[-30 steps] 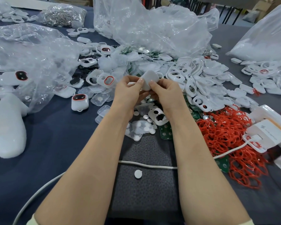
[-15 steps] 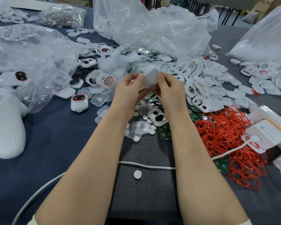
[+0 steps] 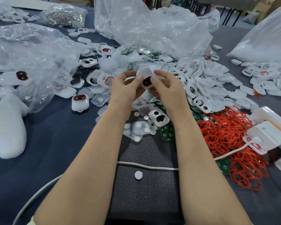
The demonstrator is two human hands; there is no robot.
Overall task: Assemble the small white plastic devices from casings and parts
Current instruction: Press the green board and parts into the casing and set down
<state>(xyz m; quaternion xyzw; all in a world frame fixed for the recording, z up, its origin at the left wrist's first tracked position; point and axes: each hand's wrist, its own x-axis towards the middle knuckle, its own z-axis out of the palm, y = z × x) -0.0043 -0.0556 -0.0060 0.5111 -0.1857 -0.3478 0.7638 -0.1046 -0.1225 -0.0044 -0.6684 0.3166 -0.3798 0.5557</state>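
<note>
Head view: looks down along your forearms onto the cloth-covered table point(image 3: 47, 143).
Device: a small white device point(image 3: 147, 82), its dark red-rimmed window facing you, is held off the table between both hands, above the loose parts at mid-table.
Left hand: your left hand point(image 3: 126, 86) pinches the device's left edge, thumb on top and fingers curled beneath.
Right hand: your right hand point(image 3: 168, 89) grasps the right edge, thumb tip beside the window.
Finished unit: one finished unit point(image 3: 80, 102) stands on the cloth left of your left wrist, apart from it.
Casings: a heap of white casings point(image 3: 201, 82) lies right of your hands.
Red rings: a pile of red rings point(image 3: 225, 138) lies beside your right forearm.
Metal plate: a metal plate point(image 3: 159, 118) with two holes lies between your wrists, next to green circuit boards point(image 3: 167, 133).
Cable: a white cable point(image 3: 146, 166) crosses the dark mat point(image 3: 146, 192) under both forearms, with a white disc point(image 3: 138, 174) just below it.
Bags: clear plastic bags point(image 3: 152, 30) are piled at the rear.
</note>
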